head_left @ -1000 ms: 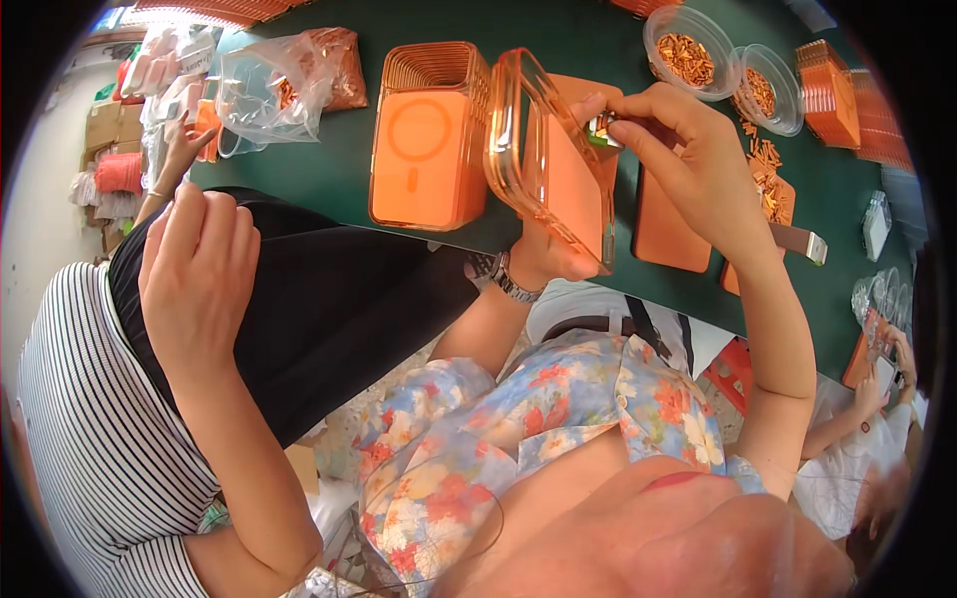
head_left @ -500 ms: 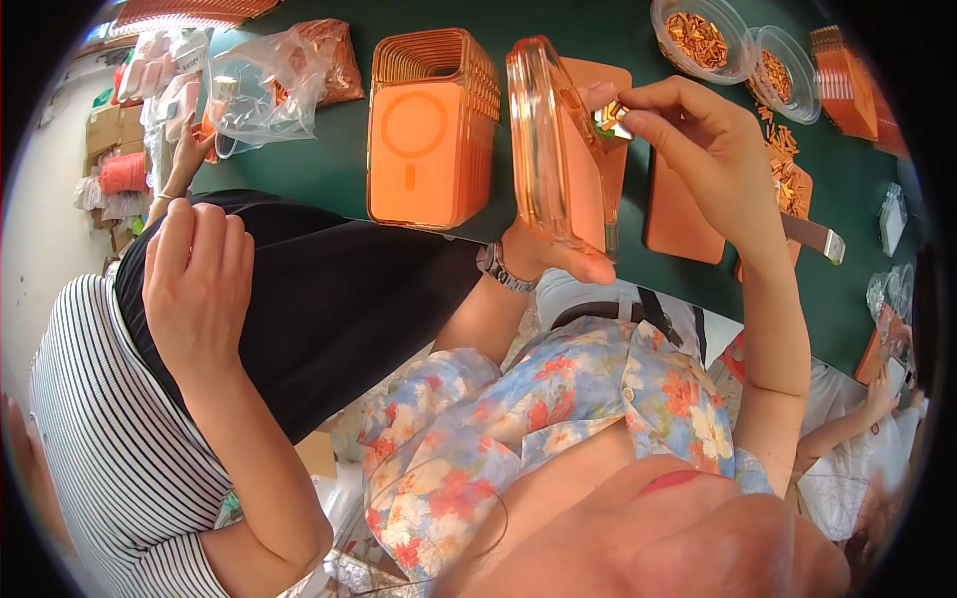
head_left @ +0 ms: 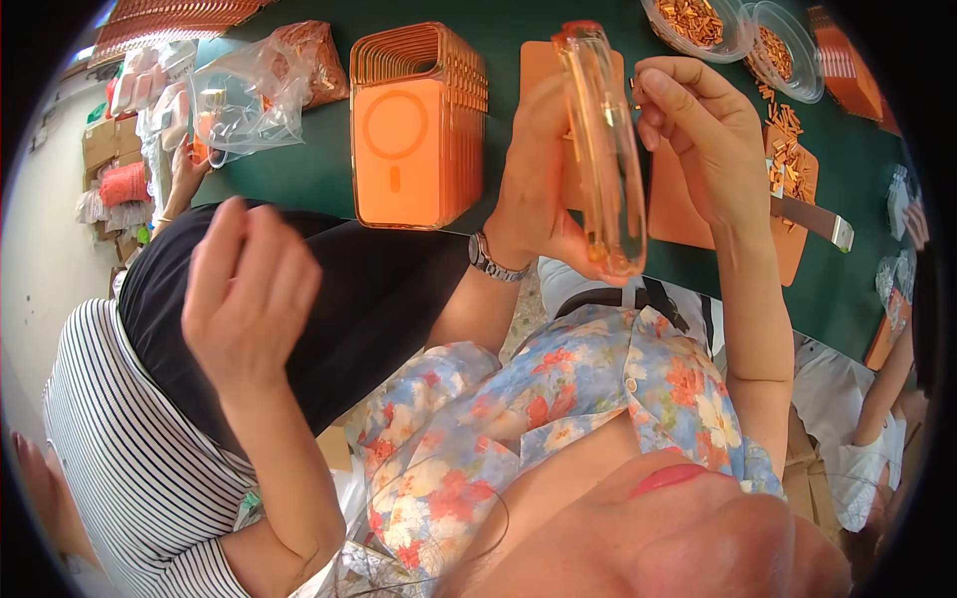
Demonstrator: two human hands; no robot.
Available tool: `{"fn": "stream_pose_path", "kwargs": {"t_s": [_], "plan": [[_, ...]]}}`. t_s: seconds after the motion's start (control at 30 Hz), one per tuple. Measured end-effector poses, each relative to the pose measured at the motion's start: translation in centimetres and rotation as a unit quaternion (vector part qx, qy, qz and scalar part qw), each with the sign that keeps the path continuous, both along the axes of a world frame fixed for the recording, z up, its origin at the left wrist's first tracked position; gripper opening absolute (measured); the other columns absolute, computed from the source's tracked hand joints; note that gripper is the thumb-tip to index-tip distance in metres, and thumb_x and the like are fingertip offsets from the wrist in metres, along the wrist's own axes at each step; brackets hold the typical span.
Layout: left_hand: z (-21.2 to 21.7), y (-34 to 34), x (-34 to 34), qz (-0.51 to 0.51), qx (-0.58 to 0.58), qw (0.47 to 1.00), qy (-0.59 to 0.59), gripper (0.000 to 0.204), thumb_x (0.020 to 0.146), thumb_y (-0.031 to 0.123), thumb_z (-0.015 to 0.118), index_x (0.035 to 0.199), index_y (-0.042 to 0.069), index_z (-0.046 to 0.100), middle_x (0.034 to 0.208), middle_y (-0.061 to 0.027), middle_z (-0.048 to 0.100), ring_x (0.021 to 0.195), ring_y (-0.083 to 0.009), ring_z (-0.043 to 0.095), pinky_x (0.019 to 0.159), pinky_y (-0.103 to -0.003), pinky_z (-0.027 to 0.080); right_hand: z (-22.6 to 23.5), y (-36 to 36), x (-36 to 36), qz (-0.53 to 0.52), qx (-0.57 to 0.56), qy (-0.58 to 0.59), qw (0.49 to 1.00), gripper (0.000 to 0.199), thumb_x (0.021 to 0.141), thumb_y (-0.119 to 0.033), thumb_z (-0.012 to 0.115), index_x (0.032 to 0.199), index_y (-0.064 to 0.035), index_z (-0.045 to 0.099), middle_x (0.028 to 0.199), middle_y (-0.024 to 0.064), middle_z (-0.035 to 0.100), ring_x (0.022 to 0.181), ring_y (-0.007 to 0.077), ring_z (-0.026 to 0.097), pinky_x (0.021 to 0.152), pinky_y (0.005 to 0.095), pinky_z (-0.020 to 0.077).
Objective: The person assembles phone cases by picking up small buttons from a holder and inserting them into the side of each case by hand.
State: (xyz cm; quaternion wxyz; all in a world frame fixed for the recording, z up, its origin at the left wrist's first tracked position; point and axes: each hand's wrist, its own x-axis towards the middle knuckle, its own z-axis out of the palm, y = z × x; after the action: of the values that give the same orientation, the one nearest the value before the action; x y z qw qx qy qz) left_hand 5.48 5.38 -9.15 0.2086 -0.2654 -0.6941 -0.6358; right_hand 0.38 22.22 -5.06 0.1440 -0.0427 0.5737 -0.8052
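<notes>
My left hand (head_left: 531, 184), with a watch at its wrist, grips a clear phone case (head_left: 610, 149) with orange edges. The case is held up on edge, its narrow side toward me. Just right of it, my right hand (head_left: 706, 135) has thumb and forefinger pinched on a small metallic orange piece (head_left: 636, 92), apart from the case. Behind the left hand lies a flat orange panel (head_left: 541, 62). Another orange panel (head_left: 680, 204) rests on the table under the right hand. A row of similar orange cases (head_left: 399, 149) stands left of my left hand.
Two clear tubs (head_left: 750, 38) of small orange pieces sit at the far right. Loose pieces (head_left: 786, 159) and a brown strip with a metal end (head_left: 822, 221) lie nearer. A plastic bag (head_left: 254, 115) is at left. Close by is another person's hand (head_left: 249, 289).
The case has turned and moved right in my left hand. My right hand has drawn back from the case's edge. At left, the other person's hand has shifted right and is blurred.
</notes>
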Motion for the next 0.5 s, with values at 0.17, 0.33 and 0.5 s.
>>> {"fn": "stream_pose_path", "kwargs": {"t_s": [0.17, 0.33, 0.5], "plan": [[11.0, -11.9, 7.5, -0.011, 0.125, 0.855, -0.503, 0.043, 0.099, 0.012, 0.036, 0.14, 0.0, 0.036, 0.132, -0.0193, 0.054, 0.108, -0.0238, 0.062, 0.079, -0.03, 0.056, -1.6, 0.6, -0.4, 0.011, -0.002, 0.001, 1.0, 0.017, 0.093, -0.013, 0.062, 0.101, 0.0006, 0.065, 0.086, 0.0022, 0.062, 0.071, 0.0078, 0.051, 0.062, 0.0221, 0.0419], [8.7, -11.4, 5.3, 0.037, -0.531, 0.839, -0.117, 0.046, 0.086, 0.032, 0.057, 0.128, 0.012, 0.055, 0.13, -0.0022, 0.054, 0.118, -0.0172, 0.053, 0.092, -0.031, 0.048, -0.5, 1.0, -0.9, 0.02, 0.051, 0.042, 0.998, 0.019, 0.093, -0.017, 0.061, 0.101, -0.0003, 0.065, 0.087, -0.001, 0.059, 0.073, 0.0073, 0.047, 0.068, 0.0207, 0.0383], [1.2, 1.1, 4.2, 0.046, 0.014, 0.98, -0.196, 0.088, 0.074, 0.056, 0.071, 0.133, -0.001, 0.041, 0.132, -0.0072, 0.043, 0.11, -0.016, 0.051, 0.092, -0.027, 0.044, 1.1, 0.5, -1.2, 0.03, 0.103, 0.129, 0.986, 0.017, 0.094, -0.018, 0.061, 0.096, -0.0018, 0.064, 0.086, -0.0022, 0.057, 0.074, 0.0066, 0.045, 0.069, 0.0206, 0.0368]]}}
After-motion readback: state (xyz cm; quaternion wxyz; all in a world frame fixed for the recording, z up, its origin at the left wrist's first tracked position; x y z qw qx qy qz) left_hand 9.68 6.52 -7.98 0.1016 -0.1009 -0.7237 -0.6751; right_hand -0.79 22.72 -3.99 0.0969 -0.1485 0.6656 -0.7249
